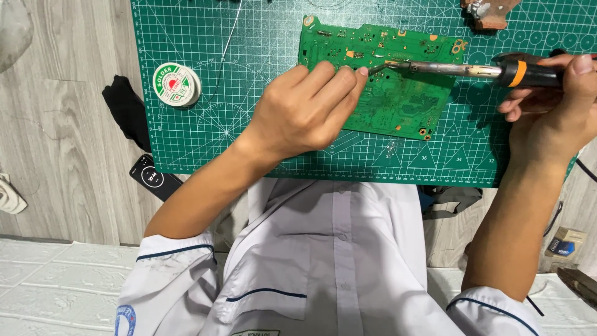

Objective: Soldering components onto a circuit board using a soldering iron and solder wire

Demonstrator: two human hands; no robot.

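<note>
Gripping soldering iron (472, 70), right hand (550, 106) nears mat edge; left fingers (339, 78) pinch over board (398, 93).

At frame centre the left hand (301, 115) rests on a green circuit board (398, 99), its fingers (348, 78) pinching thin wire. From the right, the right hand (550, 109) holds a soldering iron (466, 70), its tip touching the board. A solder spool (176, 84) lies on the green mat (205, 137) at upper left.

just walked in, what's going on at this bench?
A person is soldering on a green circuit board lying on a green cutting mat. The right hand holds a soldering iron by its black and orange handle, tip down on the board's upper middle. The left hand rests on the board, fingertips pinched right beside the tip. A solder spool sits on the mat's left side, and a phone lies off its lower left corner.
</note>
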